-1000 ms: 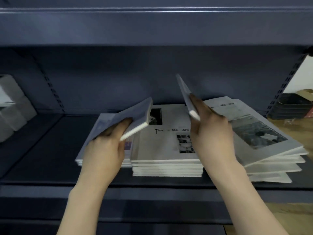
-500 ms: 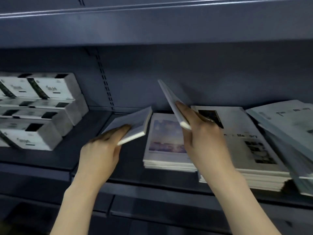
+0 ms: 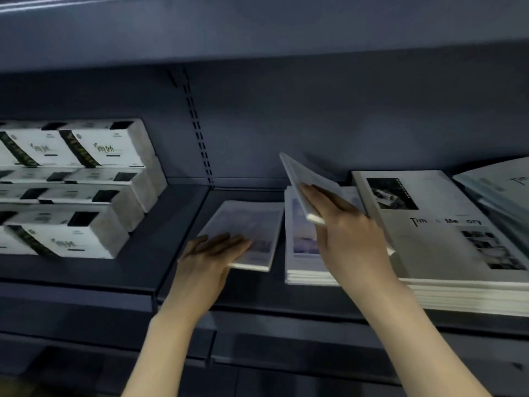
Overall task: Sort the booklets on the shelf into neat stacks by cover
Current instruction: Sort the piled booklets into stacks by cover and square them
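Observation:
My left hand [image 3: 210, 255] lies flat, fingers spread, on the near left corner of a small pale booklet [image 3: 249, 233] that rests on the dark shelf [image 3: 160, 253]. My right hand [image 3: 347, 233] grips a second small booklet [image 3: 303, 184], tilted up on edge above a low stack of small sky-cover booklets [image 3: 300, 253]. To the right sits a thick stack of large white booklets [image 3: 446, 239] titled in black. A further tilted pile of large booklets [image 3: 498, 184] shows at the right edge.
Stacked white boxes with dark diagonal stripes [image 3: 74, 190] fill the left bay of the shelf. A perforated upright [image 3: 197, 130] divides the bays. Another shelf board [image 3: 257, 27] hangs close overhead. The shelf's front lip [image 3: 286, 310] runs below the stacks.
My left hand has lowered its small booklet flat onto the shelf, left of the sky-cover stack. The right hand still holds its booklet, tilted. The view has shifted left and closer.

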A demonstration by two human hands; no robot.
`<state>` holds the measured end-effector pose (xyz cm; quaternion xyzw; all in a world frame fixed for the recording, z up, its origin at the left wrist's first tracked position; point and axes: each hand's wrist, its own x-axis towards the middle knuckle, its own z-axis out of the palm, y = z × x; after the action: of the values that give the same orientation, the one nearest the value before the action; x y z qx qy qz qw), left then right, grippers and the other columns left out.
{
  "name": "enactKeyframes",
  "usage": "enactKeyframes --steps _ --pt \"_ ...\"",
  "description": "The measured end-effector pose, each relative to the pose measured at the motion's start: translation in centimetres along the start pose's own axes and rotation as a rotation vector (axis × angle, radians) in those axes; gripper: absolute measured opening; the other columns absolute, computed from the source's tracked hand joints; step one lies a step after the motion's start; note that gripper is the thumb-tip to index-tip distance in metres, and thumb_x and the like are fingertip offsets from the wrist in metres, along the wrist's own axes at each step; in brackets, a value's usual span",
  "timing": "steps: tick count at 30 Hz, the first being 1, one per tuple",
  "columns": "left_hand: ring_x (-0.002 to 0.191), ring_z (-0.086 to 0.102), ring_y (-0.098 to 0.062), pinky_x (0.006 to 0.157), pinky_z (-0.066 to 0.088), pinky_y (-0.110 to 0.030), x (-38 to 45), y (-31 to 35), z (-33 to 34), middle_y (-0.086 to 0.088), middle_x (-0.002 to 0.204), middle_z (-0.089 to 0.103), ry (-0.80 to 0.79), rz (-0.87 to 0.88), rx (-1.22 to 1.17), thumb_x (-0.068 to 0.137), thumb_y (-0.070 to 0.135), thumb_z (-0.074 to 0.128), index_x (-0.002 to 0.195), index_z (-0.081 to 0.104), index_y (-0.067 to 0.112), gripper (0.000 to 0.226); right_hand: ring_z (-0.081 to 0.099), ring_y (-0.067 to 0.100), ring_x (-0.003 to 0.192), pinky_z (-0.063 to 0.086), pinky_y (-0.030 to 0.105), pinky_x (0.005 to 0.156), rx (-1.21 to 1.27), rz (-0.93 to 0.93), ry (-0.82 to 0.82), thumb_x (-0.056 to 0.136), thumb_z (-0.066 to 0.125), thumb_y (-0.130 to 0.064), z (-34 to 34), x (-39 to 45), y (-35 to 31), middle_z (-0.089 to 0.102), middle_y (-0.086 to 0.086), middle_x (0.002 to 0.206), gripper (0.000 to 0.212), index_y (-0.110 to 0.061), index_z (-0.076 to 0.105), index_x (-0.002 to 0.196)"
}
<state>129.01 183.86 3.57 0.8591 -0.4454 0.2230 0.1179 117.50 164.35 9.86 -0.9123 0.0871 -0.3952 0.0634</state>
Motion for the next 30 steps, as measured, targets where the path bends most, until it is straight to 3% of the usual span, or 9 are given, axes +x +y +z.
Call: enactKeyframes --steps 3,6,8,11,19,24,26,28,30 --pt "0.093 0.069 -0.022 0.082 0.051 -0.036 -0.1 0.5 0.6 0.001 0.106 0.071 -0.063 -0.002 -0.024 0.055 -0.012 0.07 0.102 0.073 0.019 0.056 0.064 0.029 0.053 0.044 0.027 0.035 -0.049 -0.002 -0.025 0.052 0.073 0.015 0.3 0.2 -0.6 0.071 0.01 0.088 0.069 -0.011 0.065 0.117" --pt "0.095 0.069 -0.02 0.081 0.052 -0.041 -0.2 1.4 1.0 0.004 0.107 0.07 -0.192 -0.073 -0.055 0.04 -0.009 0.082 0.101 0.073 0.023 0.07 0.064 0.027 0.053 0.043 0.026 0.033 -0.129 -0.027 -0.058 0.046 0.077 0.01 0.7 0.3 -1.0 0.072 0.005 0.081 0.068 -0.015 0.07 0.109" --pt "0.116 0.057 -0.016 0.098 0.042 -0.038 0.0 2.3 0.8 0.009 0.128 0.058 -0.295 -0.124 -0.063 0.059 -0.003 0.076 0.119 0.063 0.028 0.069 0.067 0.022 0.059 0.046 0.025 0.036 -0.169 -0.03 -0.092 0.044 0.079 0.006 1.1 0.2 -1.2 0.072 0.0 0.085 0.067 -0.018 0.071 0.106" --pt "0.142 0.013 -0.009 0.115 0.003 -0.029 0.3 2.7 0.8 0.016 0.154 0.015 -0.383 -0.179 -0.108 0.09 0.006 0.041 0.145 0.024 0.033 0.064 0.069 0.019 0.066 0.049 0.026 0.039 -0.181 -0.025 -0.124 0.045 0.081 0.002 1.7 0.0 -1.5 0.072 -0.004 0.089 0.066 -0.021 0.071 0.105" --pt "0.13 -0.024 0.006 0.105 -0.018 -0.017 0.5 1.8 0.5 0.026 0.14 -0.018 -0.626 -0.143 -0.367 0.093 0.016 0.036 0.147 0.002 0.031 0.065 0.07 0.021 0.074 0.053 0.03 0.045 -0.14 -0.016 -0.159 0.049 0.08 0.005 2.2 0.2 -1.9 0.072 -0.001 0.094 0.065 -0.018 0.069 0.108" --pt "0.137 -0.003 0.003 0.112 0.0 -0.018 -0.1 1.0 0.3 0.023 0.149 0.006 -0.477 -0.357 -0.609 0.097 0.024 0.04 0.147 0.014 0.031 0.056 0.07 0.018 0.07 0.05 0.024 0.042 -0.09 -0.068 -0.014 0.057 0.069 0.003 2.4 2.0 -4.1 0.072 -0.001 0.096 0.056 -0.018 0.07 0.108" --pt "0.139 0.018 -0.005 0.117 0.014 -0.03 -0.1 -0.2 0.3 0.017 0.148 0.02 -0.413 -0.394 -0.554 0.093 0.046 0.042 0.145 0.025 0.025 0.058 0.07 0.019 0.076 0.052 0.024 0.049 -0.061 -0.107 0.051 0.067 0.055 -0.002 2.8 2.8 -5.8 0.072 0.0 0.1 0.048 -0.02 0.07 0.109" --pt "0.131 0.037 -0.012 0.109 0.032 -0.039 -0.4 -1.5 0.2 0.008 0.143 0.039 -0.424 -0.399 -0.471 0.079 0.073 0.036 0.139 0.036 0.023 0.078 0.069 0.021 0.09 0.055 0.029 0.063 0.022 -0.154 0.078 0.073 0.041 -0.006 3.6 3.1 -7.7 0.071 0.003 0.106 0.048 -0.018 0.07 0.109" --pt "0.124 0.042 -0.014 0.101 0.04 -0.036 -1.0 -2.7 -0.1 0.007 0.135 0.043 -0.448 -0.444 -0.386 0.079 0.07 0.041 0.134 0.038 0.024 0.072 0.068 0.024 0.094 0.056 0.032 0.071 0.053 -0.185 0.073 0.074 0.039 -0.007 5.0 3.0 -9.5 0.071 0.006 0.105 0.046 -0.017 0.071 0.106"
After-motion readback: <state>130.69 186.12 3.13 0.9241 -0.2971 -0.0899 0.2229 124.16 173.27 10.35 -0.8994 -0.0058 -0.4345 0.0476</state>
